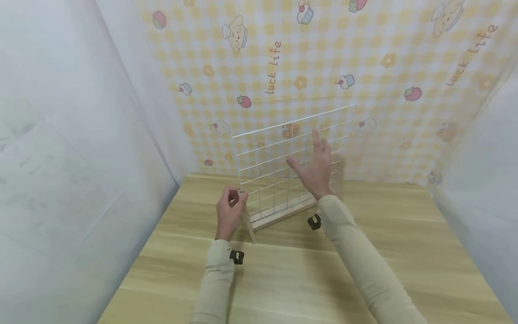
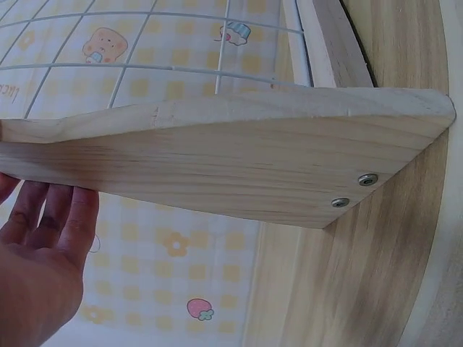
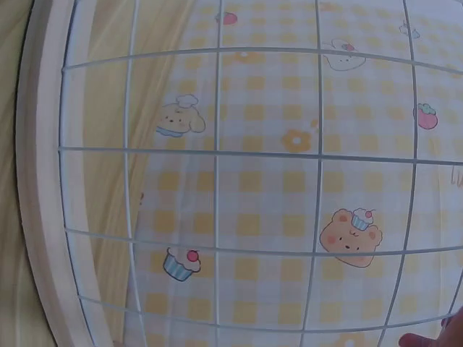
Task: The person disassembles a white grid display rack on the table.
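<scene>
A white wire grid rack (image 1: 294, 121) stands upright on the table, with a wooden base bar (image 1: 283, 216) and a wooden side piece (image 1: 248, 225). My left hand (image 1: 229, 211) pinches the upper end of that side piece. In the left wrist view its fingers (image 2: 76, 224) lie along the board's lower edge, and two metal screws (image 2: 368, 179) show at the far end. My right hand (image 1: 315, 172) is in front of the wires, fingers spread and thumb out, holding nothing. Only a bit of that hand (image 3: 452, 334) enters the right wrist view, at the lower right corner.
Behind the rack hangs a yellow checked cloth (image 1: 340, 58) with cartoon prints. White sheets (image 1: 52, 180) hang at both sides. The wood-grain table (image 1: 279, 279) reaches forward beneath my arms. A small black device (image 1: 237, 257) sits at each wrist.
</scene>
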The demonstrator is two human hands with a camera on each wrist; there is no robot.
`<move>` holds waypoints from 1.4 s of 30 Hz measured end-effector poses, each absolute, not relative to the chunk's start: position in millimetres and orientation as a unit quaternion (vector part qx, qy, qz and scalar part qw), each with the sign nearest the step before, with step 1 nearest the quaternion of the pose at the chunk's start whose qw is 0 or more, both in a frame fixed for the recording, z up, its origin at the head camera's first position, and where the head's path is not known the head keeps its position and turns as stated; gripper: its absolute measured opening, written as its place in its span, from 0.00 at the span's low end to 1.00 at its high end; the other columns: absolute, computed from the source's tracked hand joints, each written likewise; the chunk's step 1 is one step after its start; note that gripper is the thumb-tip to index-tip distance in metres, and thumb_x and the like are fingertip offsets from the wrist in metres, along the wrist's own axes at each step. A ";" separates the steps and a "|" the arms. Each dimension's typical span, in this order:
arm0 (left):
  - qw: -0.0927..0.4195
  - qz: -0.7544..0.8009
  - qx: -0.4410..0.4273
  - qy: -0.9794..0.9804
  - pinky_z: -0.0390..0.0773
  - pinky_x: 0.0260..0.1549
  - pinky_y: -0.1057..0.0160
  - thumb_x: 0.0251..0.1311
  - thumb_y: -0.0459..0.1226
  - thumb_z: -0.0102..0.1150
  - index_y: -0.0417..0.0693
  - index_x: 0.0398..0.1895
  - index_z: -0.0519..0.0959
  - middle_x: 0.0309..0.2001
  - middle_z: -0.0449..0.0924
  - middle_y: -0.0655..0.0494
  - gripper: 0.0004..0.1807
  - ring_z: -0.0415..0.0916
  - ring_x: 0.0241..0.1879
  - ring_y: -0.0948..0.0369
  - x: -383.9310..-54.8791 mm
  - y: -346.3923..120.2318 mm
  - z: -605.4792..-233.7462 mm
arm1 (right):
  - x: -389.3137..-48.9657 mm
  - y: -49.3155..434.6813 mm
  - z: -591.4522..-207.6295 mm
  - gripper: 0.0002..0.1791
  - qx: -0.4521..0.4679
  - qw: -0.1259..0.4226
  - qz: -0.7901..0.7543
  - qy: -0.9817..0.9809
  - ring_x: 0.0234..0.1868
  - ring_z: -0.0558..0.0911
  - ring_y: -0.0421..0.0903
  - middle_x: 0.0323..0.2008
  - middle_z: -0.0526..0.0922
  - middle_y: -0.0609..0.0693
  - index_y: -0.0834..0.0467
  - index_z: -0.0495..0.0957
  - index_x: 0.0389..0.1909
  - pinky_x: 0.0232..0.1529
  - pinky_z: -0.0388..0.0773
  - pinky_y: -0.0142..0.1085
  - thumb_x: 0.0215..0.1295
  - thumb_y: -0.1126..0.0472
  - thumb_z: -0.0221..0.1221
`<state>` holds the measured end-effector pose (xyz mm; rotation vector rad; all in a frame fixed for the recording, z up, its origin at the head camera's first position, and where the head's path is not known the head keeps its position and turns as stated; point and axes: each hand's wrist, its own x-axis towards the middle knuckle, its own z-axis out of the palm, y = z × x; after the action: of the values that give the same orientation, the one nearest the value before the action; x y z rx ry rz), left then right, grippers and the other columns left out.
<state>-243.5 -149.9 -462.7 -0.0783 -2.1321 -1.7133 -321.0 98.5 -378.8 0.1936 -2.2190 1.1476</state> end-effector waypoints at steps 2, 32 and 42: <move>0.203 -0.611 -0.025 -0.765 0.80 0.62 0.53 0.67 0.41 0.63 0.44 0.46 0.74 0.43 0.80 0.49 0.13 0.81 0.52 0.51 -242.2 -150.2 -463.8 | -322.6 98.3 -379.3 0.58 0.085 0.305 0.433 -0.844 0.73 0.61 0.68 0.74 0.56 0.67 0.42 0.51 0.79 0.65 0.66 0.71 0.51 0.43 0.74; 0.187 -0.633 -0.029 -0.751 0.75 0.66 0.48 0.68 0.34 0.60 0.33 0.50 0.72 0.47 0.78 0.36 0.14 0.78 0.56 0.42 -224.3 -138.2 -434.4 | -336.6 106.6 -385.8 0.53 0.122 0.403 0.406 -0.811 0.51 0.76 0.62 0.60 0.69 0.69 0.48 0.61 0.76 0.46 0.81 0.55 0.49 0.46 0.75; 0.187 -0.629 -0.022 -0.755 0.75 0.66 0.48 0.69 0.35 0.60 0.32 0.51 0.72 0.44 0.77 0.39 0.16 0.78 0.57 0.41 -225.1 -139.8 -435.6 | -341.2 106.2 -360.8 0.54 0.135 0.416 0.416 -0.797 0.48 0.76 0.61 0.62 0.69 0.70 0.51 0.61 0.76 0.48 0.79 0.54 0.48 0.47 0.76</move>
<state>-225.1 -139.8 -435.6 -0.0622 -2.1250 -1.7696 -341.2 106.2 -360.8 0.3383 -2.0014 1.0456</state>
